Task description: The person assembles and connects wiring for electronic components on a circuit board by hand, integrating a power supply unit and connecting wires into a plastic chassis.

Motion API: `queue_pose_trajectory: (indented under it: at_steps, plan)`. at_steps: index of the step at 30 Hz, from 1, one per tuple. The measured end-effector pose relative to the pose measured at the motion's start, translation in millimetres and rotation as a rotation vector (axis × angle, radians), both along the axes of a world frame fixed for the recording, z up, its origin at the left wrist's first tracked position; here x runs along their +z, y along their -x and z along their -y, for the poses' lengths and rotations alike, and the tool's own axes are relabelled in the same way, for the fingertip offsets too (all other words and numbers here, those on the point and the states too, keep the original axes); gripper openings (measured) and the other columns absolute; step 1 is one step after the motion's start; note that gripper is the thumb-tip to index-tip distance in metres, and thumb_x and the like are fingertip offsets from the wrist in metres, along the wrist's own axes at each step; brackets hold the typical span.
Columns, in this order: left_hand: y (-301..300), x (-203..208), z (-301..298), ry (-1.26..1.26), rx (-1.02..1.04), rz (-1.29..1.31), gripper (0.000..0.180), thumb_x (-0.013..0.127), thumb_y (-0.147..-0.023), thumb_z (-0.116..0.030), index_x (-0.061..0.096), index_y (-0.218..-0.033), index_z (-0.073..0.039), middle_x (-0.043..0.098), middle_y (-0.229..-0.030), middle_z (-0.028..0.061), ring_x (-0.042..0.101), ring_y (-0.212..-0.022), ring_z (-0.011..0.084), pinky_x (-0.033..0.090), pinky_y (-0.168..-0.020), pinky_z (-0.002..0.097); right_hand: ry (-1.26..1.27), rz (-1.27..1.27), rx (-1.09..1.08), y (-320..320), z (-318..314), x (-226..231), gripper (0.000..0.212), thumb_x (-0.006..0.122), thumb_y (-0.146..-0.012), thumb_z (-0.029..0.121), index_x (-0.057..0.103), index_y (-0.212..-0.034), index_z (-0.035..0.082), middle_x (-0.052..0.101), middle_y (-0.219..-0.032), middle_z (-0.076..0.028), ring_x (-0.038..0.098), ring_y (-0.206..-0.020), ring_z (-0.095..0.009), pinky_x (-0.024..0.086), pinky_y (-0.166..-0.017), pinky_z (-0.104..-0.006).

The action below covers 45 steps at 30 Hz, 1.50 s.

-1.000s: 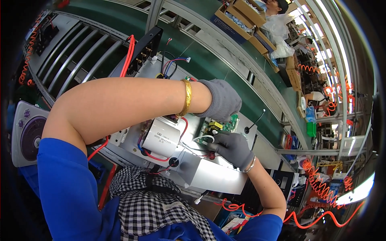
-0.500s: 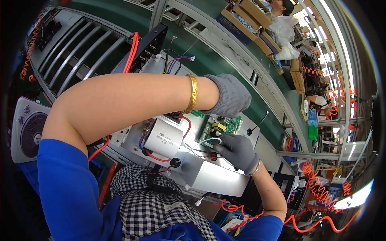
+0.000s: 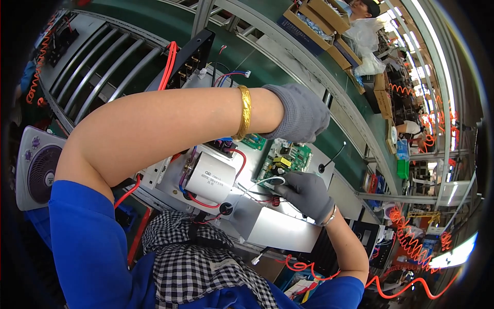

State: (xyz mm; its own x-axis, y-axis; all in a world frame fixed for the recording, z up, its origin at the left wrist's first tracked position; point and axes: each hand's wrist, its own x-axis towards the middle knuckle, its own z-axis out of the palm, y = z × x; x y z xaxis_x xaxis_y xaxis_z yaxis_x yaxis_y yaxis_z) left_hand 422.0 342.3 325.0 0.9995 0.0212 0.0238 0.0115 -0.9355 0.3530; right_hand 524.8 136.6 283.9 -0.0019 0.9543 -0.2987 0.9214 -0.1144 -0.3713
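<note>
My left hand [image 3: 302, 114], in a grey glove, is over the far side of a green circuit board [image 3: 296, 154]. Its fingers curl down out of sight, and what they hold, if anything, is hidden. By the board's near edge, my right hand [image 3: 307, 194], gloved in darker grey, has its fingers closed around a white cable [image 3: 270, 179]. A small red coil [image 3: 276, 200] is beside those fingertips. Left of the board, a big white cylindrical capacitor [image 3: 211, 177] lies on the metal chassis plate [image 3: 247, 185], with red and blue wires around it.
A bent sheet-metal cover [image 3: 283, 226] stands at the near edge. Loose wires with a connector [image 3: 247, 74] stick up beyond my left forearm. A roller conveyor [image 3: 108, 67] runs at the far left, above a purple-and-white fan [image 3: 43, 167]. Cardboard boxes [image 3: 309, 31] sit on a far shelf.
My left hand has shifted slightly away from me and to the right, uncovering more of the circuit board. My right hand keeps its hold on the white cable, moving only a little.
</note>
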Motion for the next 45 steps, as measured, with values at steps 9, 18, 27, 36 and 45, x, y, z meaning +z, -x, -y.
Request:
queue_pose_trajectory:
  at_steps: [9,18,27,36,45]
  plan:
    - [1.0,-0.1,-8.6,0.069,0.033,0.026,0.026,0.061,-0.09,-0.029,0.074,-0.105,-0.012,0.073,-0.101,0.0109,0.07,-0.094,0.0294,0.054,-0.086,0.0411,0.019,-0.061,-0.029,-3.0,-0.8,-2.2,0.02,0.067,-0.087,0.028,0.067,-0.085,0.008,0.062,-0.073,-0.012,0.063,-0.067,-0.033,0.047,-0.06,-0.0443]
    - [1.2,1.6,-14.5,0.07,0.084,0.097,0.023,0.061,-0.09,-0.029,0.075,-0.099,-0.013,0.073,-0.098,0.0112,0.07,-0.091,0.0291,0.054,-0.086,0.0405,-0.002,0.001,0.102,-8.0,-0.4,-10.7,0.019,0.067,-0.087,0.029,0.065,-0.086,0.01,0.063,-0.075,-0.011,0.064,-0.069,-0.033,0.049,-0.061,-0.0444]
    - [1.7,16.5,-22.5,0.06,0.226,0.264,0.024,0.059,-0.091,-0.03,0.075,-0.099,-0.014,0.073,-0.099,0.0105,0.07,-0.093,0.0288,0.054,-0.088,0.04,-0.016,0.074,0.106,-0.2,1.9,-2.0,0.021,0.065,-0.089,0.031,0.064,-0.09,0.01,0.064,-0.078,-0.01,0.064,-0.071,-0.034,0.05,-0.061,-0.0451]
    - [5.1,14.2,-42.4,0.182,0.474,0.668,0.024,0.059,-0.095,-0.032,0.07,-0.104,-0.012,0.072,-0.086,0.0104,0.07,-0.084,0.0294,0.055,-0.079,0.0401,0.037,-0.129,0.13,-0.5,-107.1,52.7,0.026,0.062,-0.091,0.03,0.072,-0.104,0.01,0.072,-0.092,-0.013,0.068,-0.089,-0.033,0.052,-0.079,-0.0426]
    - [6.9,26.5,-54.6,0.732,0.54,0.983,0.027,0.055,-0.097,-0.023,0.064,-0.114,-0.005,0.072,-0.081,0.0064,0.067,-0.073,0.0149,0.054,-0.071,0.0305,-0.055,-0.021,0.156,10.2,-251.3,-17.8,0.041,0.06,-0.097,0.03,0.055,-0.132,0.008,0.055,-0.131,-0.017,0.053,-0.12,-0.027,0.041,-0.102,-0.0396]
